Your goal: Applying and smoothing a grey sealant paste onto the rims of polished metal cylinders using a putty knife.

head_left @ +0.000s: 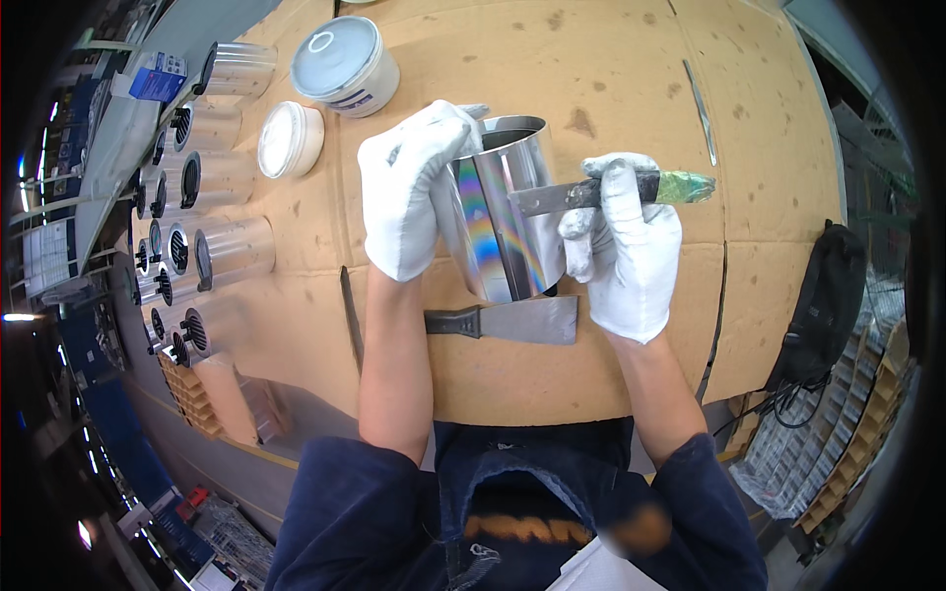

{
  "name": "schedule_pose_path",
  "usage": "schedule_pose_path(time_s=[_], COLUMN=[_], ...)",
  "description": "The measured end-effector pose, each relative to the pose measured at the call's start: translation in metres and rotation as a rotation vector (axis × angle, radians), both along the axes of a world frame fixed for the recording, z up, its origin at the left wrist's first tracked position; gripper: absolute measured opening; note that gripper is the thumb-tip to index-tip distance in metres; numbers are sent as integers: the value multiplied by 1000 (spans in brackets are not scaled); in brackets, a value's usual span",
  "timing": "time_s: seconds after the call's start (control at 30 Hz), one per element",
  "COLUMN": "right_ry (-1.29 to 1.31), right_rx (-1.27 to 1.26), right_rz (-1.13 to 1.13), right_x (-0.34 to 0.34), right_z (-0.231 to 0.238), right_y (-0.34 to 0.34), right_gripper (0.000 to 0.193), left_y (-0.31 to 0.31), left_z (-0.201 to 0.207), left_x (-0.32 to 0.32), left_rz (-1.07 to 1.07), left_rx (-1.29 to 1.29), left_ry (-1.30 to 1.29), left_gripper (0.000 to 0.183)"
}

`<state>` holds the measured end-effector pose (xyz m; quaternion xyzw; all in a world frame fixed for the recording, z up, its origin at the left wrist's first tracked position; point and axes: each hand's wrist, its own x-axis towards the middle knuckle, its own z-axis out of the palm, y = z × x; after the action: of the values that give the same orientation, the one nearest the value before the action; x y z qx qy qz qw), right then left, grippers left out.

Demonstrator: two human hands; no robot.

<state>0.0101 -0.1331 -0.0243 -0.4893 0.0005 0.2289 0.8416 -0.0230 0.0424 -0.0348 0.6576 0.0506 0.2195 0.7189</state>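
Note:
My left hand (409, 187), in a white glove, is closed on the upper left side of a shiny, open-topped cylinder (483, 231). Rainbow streaks and a dark vertical stripe show on the cylinder's wall, and it leans slightly. In my gloved right hand (631, 246) is a narrow scraper (562, 197) with a dark-stained blade and a green-wrapped handle end. Its blade points left, across the cylinder's right side; whether it touches the wall I cannot tell. Just below the cylinder, a wide putty knife (522, 321) with a black handle lies flat on the cardboard.
Brown cardboard (631, 59) with dark stains and slits covers the table. A white bucket with a grey lid (335, 57) and a small white tub (292, 140) stand at the far left. Several clear cylinders with black ends (236, 246) line the left edge. A black bag (826, 295) hangs at right.

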Motion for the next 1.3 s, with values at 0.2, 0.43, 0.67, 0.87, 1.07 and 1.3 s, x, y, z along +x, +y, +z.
schedule_pose_path(time_s=[0.2, 0.43, 0.67, 0.87, 1.07, 1.3], right_ry=[38, -15, -136, -277, -238, -266], right_rx=[70, 36, -296, -327, -372, -413], right_rz=[14, -31, 135, 188, 257, 288], right_x=[-2, 2, -24, -61, -72, -71], right_z=[1, -2, -9, -18, -26, -23], right_y=[0, -16, -99, -127, -127, -123], right_gripper=[21, 21, 16, 25, 27, 22], left_y=[11, 10, 9, 11, 17, 14], left_z=[-9, -12, -8, -18, -22, -20], left_x=[-5, -5, -3, -2, -4, -4], left_rz=[-72, -76, 3, 28, -13, 19], left_rx=[-67, -111, -58, -120, -138, -114], left_ry=[-86, -49, 33, -13, -35, -22], left_gripper=[20, 21, 33, 27, 23, 23])
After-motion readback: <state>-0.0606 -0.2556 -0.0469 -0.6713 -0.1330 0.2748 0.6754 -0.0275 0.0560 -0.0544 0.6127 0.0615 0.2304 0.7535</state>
